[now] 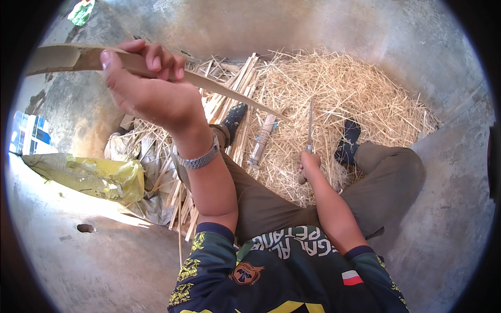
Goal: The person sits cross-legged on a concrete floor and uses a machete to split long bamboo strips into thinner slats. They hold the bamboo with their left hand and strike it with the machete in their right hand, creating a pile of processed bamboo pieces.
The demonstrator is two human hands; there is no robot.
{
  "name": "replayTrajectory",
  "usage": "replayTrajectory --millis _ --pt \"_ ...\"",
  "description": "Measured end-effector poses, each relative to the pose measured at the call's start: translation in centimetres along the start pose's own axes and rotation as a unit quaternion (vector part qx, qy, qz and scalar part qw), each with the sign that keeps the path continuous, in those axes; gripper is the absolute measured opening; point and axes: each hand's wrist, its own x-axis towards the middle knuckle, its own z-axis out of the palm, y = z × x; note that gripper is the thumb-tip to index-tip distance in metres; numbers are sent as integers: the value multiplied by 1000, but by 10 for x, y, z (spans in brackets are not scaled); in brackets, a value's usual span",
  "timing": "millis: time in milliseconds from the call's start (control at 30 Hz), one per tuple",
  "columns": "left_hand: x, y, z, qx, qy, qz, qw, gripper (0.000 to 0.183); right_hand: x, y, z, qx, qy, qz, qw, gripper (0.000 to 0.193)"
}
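Note:
My left hand (156, 88) is raised at the upper left, its fingers wrapped round a long, flat, pale strip that looks like bamboo (224, 89). One end of the strip runs out to the left rim of the view; the other tapers down over the pile of shavings. Lower and to the right, my right hand (311, 161) grips a knife (310, 128) by its brown handle. Its narrow blade points away from me over the shavings, apart from the strip.
A large heap of straw-coloured shavings (360, 94) lies between my feet and against the wall. Long split strips (245, 78) lie left of it, with a short, round wooden piece (262, 140) beside them. A yellow plastic sack (99, 177) rests at the left, near a floor hole (86, 228).

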Motion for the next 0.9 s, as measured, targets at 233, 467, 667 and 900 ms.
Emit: replayTrajectory --millis 233,467,667,900 --pt "0 5 -5 -10 -28 -11 1000 55 12 8 0 -24 5 3 1000 14" --pt "-6 -33 1 -9 -45 2 999 66 -2 1 1 -21 -3 12 1000 14" --pt "-2 -61 4 13 -92 -45 995 70 -10 -4 1 -9 1 20 1000 16" --pt "13 -70 -2 -3 -156 -99 983 67 -12 -6 11 30 -34 -7 999 15"
